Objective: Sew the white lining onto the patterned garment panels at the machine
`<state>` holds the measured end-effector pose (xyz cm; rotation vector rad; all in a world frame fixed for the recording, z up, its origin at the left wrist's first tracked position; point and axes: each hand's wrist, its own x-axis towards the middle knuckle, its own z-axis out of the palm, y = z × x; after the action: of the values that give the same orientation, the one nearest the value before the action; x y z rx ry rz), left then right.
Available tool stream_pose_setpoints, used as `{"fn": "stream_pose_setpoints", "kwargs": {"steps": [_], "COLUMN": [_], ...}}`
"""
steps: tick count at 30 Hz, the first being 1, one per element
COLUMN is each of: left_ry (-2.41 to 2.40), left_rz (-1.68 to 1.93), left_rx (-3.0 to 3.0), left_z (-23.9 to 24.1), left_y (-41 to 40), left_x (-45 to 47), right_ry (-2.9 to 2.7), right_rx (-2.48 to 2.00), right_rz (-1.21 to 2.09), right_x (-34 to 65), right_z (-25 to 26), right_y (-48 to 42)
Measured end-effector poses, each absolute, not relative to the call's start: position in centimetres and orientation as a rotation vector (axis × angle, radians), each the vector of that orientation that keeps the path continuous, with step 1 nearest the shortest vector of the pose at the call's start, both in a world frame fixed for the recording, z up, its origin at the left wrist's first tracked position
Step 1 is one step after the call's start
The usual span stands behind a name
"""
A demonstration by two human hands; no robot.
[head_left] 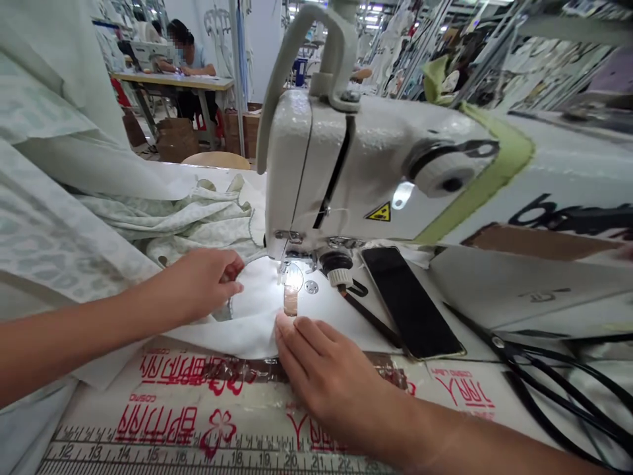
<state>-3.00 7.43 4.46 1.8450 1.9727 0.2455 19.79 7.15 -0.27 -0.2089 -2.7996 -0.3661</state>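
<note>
Here, left hand (198,287), right hand (326,376) on white fabric (252,333), grips released, just beside presser foot (289,274)

Phone: a black phone (410,303) lies flat.
Scissors: black scissors (534,382) lie just right of the phone.
Ruler: a ruler (198,454) lies in front of the phone.
Far back: well behind the phone, a person (190,66) sits at a desk (173,80), with cardboard boxes (175,140) near.

- A garment sewing workshop, factory-like in scale
- Close by, a white industrial sewing machine (346,165) built into a worktable
- A measuring ruler (148,454) printed along the table edge
- Farther off, a person (190,63) seated at another sewing table (173,81)
- Cardboard boxes (175,140) on the floor
- Racks of hanging white garments (539,59)
</note>
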Motion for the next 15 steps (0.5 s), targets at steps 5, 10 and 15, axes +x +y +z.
{"fn": "stream_pose_setpoints", "kwargs": {"steps": [5,10,15], "left_ry": [1.928,1.869,1.869], "left_rz": [0.306,0.198,0.327], "left_rx": [1.724,1.703,1.577], "left_z": [4.0,4.1,4.5], "left_y": [8.5,9.0,8.8], "left_x": [-1.8,-1.1,0.1], "right_ry": [-2.869,-2.82,-2.799], "right_rx": [-0.332,-0.432,-0.432], "right_rz": [-0.315,-0.383,-0.369], "right_x": [19.8,19.9,19.9], "right_z": [-0.4,-0.9,-1.2], "right_y": [6.0,5.2,5.2]}}
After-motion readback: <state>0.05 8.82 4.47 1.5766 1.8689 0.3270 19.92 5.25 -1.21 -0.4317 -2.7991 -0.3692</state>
